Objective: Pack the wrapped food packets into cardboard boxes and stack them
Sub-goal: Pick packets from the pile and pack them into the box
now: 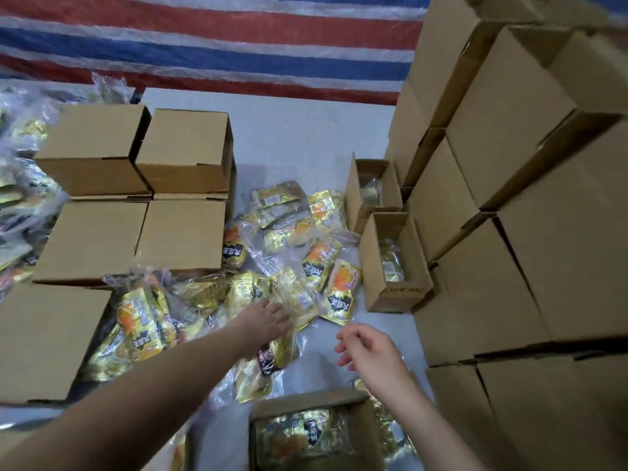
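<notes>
A heap of gold-and-orange wrapped food packets (289,253) lies on the grey floor in the middle. My left hand (268,321) reaches into the heap and grips a clear-wrapped gold packet (299,300) at its near edge. My right hand (367,348) hovers just right of it, fingers loosely curled, holding nothing. An open cardboard box (306,402) at the bottom centre holds packets. Two more open boxes, one nearer (397,294) and one farther (356,198), stand on the right with packets inside.
Closed cardboard boxes (183,151) sit in a block on the left. A tall stack of boxes (526,198) fills the right side. More bagged packets (20,185) pile at the far left. A red, white and blue striped tarp (221,45) lies behind.
</notes>
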{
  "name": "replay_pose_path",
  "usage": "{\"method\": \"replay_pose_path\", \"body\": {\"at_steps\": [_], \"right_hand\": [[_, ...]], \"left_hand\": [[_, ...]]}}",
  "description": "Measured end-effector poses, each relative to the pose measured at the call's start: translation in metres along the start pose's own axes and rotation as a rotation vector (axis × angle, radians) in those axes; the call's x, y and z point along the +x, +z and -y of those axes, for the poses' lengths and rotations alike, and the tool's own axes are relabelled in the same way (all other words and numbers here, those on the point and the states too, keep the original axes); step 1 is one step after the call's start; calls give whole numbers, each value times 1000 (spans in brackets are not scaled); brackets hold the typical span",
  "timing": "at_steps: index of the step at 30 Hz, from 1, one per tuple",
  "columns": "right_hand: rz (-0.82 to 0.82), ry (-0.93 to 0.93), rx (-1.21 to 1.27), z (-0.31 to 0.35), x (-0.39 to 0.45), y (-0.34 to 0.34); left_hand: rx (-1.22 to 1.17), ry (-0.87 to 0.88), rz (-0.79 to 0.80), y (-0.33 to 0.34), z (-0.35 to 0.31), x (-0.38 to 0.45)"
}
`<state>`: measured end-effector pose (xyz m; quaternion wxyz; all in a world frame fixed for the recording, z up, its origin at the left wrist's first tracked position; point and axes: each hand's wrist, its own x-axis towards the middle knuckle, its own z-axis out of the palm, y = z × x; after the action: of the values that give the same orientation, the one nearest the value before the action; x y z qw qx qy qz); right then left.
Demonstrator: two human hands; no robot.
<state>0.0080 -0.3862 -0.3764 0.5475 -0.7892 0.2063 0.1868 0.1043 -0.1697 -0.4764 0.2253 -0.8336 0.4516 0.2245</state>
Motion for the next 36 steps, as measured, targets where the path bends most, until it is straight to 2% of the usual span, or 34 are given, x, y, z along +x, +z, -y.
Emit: {"method": "replay_pose_path", "body": {"at_steps": [7,12,14,20,23,25,27,30,34,36], "right_hand": [[-28,42,73,-5,1,-3],[-29,65,84,-10,6,-5],[-25,62,93,-10,8,-6],[-8,36,216,3,13,3],[155,8,489,21,16,10],[263,-25,711,39,16,18],[307,-94,811,64,13,28],[229,-142,826,92,8,39],[166,-97,804,98,5,29],[181,-79,784,92,3,20]], "left_hand": [[136,-5,100,-16,-2,9],[5,-18,95,-17,4,-9],[-202,-79,41,-25,10,-21],[-1150,-290,-168,-94,43,-69],[-1656,-266,-286,-129,44,-91],[-1846,-230,-369,-150,33,-99],[-1879,-284,-482,-169,15,-98],[-1730,-447,-644,-186,-8,-86],[-1728,-556,-741,-187,-16,-82],[-1550,-583,-788,-181,-20,-79]]}}
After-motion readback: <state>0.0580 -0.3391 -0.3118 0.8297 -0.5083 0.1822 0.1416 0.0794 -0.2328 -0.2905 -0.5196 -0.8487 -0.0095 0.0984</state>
